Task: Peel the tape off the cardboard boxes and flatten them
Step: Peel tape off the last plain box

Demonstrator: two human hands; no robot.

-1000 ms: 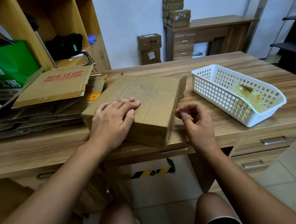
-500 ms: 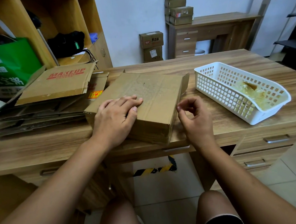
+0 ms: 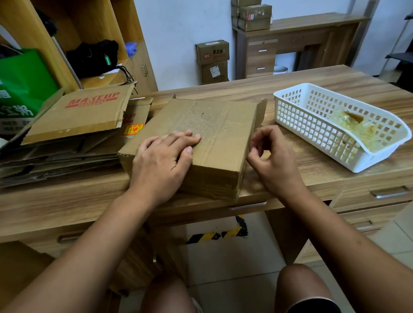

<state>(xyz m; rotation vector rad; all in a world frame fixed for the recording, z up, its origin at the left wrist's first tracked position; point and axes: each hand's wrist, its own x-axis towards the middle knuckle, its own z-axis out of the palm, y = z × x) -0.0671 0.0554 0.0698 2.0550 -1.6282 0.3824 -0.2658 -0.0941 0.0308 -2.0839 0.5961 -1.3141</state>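
Looking down at a wooden desk, we see a taped cardboard box lying near its front edge. Our left hand presses flat on the box top, fingers extended. Our right hand sits at the box's right side, fingers curled in a pinch; whether they grip tape, we cannot tell. Flattened cardboard is stacked left; a white basket holding crumpled tape stands right.
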